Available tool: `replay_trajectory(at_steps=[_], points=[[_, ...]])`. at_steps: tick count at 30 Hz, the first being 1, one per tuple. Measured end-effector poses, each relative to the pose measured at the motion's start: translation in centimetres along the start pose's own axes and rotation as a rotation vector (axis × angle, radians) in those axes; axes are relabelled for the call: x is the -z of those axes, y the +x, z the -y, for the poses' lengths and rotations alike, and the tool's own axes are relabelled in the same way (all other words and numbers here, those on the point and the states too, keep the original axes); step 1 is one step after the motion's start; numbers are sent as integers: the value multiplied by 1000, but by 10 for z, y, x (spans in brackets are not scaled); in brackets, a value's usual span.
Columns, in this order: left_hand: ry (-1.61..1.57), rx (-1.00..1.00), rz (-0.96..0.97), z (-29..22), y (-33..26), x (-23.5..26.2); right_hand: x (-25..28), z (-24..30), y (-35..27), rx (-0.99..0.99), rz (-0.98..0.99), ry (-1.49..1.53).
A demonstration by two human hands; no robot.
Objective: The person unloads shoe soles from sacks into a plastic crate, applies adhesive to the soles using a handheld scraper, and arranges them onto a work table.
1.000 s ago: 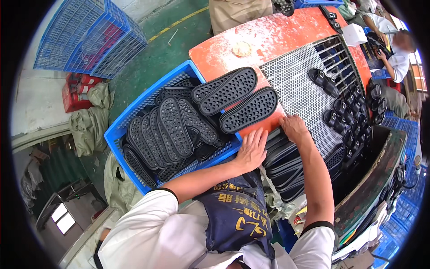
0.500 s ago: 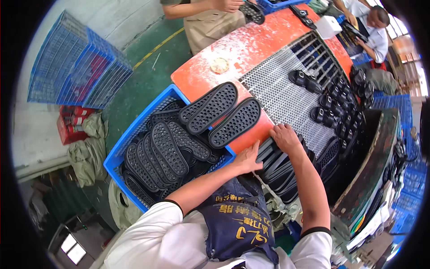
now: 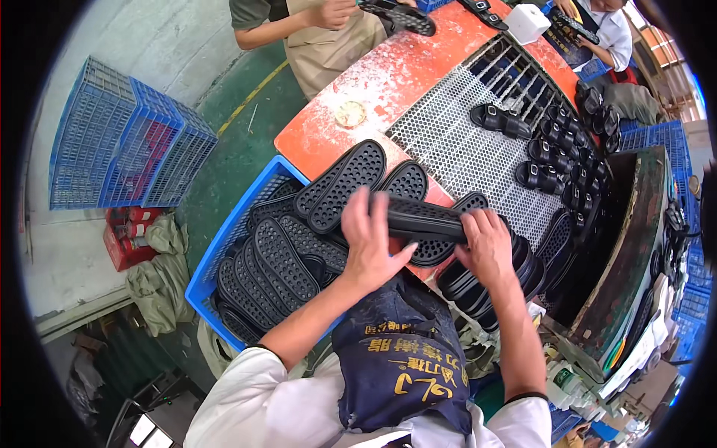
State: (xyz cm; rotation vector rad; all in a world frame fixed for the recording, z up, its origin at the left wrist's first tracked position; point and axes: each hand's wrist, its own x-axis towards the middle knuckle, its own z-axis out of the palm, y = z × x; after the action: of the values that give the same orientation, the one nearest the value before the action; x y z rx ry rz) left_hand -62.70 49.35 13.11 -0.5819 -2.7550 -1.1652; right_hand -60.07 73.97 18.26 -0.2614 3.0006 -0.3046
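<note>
My right hand [image 3: 487,248] grips the right end of black shoe soles [image 3: 426,221], held edge-on above the table; how many are together I cannot tell. At their left end is my left hand [image 3: 367,250], fingers stretched upward and smeared, thumb apart; its contact with the soles is unclear. Behind the held soles lie loose black soles [image 3: 340,187] with round hollows, on the table's corner and over the crate's edge. A row of stacked black soles [image 3: 526,270] stands beside and below my right hand. More soles [image 3: 278,257] fill the blue crate [image 3: 200,287] at my left.
The orange table [image 3: 328,123] carries a perforated metal grate [image 3: 441,116] with black strapped sandals [image 3: 541,175] at its right. Across it, a person's hand [image 3: 332,13] holds a sandal [image 3: 403,16]. Another person [image 3: 609,37] works far right. Blue crates [image 3: 97,142] stand at the left wall.
Both hands have risen from the sole stack, bringing up soles. My left hand moved left and up, near the loose soles. The whole view has shifted slightly.
</note>
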Motion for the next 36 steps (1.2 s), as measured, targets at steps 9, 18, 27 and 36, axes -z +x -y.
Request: replay_trajectory(at_steps=[9,18,27,36], points=[[-1251,844,-391,18,-34,-17,-44,87,-45,224,29,476],[-829,914,-264,141,-12,-27,-135,-40,14,-31,78,102],[44,740,-239,120,-53,-52,-180,-61,63,171,469,-466],[-129,402,-355,59,-109,-24,-172,-58,49,380,712,-555]])
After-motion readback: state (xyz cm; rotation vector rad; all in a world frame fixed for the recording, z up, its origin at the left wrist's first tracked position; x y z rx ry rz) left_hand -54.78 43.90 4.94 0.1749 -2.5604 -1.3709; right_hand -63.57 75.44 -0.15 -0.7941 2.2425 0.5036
